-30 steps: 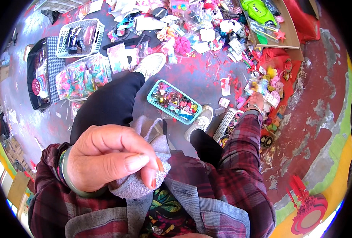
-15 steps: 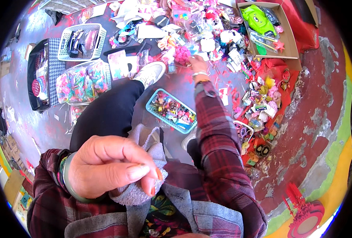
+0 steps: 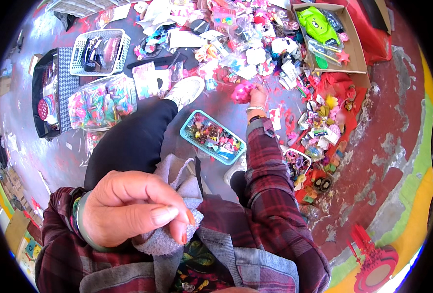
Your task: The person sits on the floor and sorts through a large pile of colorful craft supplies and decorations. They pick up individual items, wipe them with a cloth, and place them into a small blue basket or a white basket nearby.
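Observation:
My right hand [image 3: 257, 97] is closed on a bright pink, ruffled bundle [image 3: 242, 92], over the floor just this side of the heap; its exact kind cannot be made out. Close to me, my left hand [image 3: 131, 207] is held in a pinch, fingertips together; whatever it may hold is too small or hidden. Behind those fingers a grey towel [image 3: 175, 183] hangs against my lap. Between my legs stands a light blue basket [image 3: 189, 139] of small colourful accessories, below and left of my right hand.
A heap of packaged trinkets [image 3: 255, 36] spreads across the far floor, and more small goods [image 3: 324, 127] lie on red cloth at right. A cardboard box [image 3: 355, 49] stands far right. At left are a white basket [image 3: 75, 61], a bag of colourful items [image 3: 102, 102] and a black bin [image 3: 41, 122].
My right hand has drawn back from the heap, toward me and slightly right, bringing the pink bundle along. My left hand stays pinched in nearly the same place.

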A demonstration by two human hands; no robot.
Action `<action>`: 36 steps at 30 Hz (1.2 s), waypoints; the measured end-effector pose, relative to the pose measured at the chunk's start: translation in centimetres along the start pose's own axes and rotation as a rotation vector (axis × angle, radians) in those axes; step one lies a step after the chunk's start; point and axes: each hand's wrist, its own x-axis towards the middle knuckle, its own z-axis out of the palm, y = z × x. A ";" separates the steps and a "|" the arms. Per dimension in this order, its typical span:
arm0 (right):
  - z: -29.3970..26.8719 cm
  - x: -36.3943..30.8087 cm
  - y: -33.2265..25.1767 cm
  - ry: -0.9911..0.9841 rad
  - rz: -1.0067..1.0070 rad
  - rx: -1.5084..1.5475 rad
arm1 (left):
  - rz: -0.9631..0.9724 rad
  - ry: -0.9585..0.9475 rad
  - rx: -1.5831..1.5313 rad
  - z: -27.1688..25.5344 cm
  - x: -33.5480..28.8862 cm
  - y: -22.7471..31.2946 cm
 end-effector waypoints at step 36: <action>-4.0 -4.6 4.4 0.219 -0.338 -0.713 | -0.034 -0.023 0.005 0.8 0.4 -0.6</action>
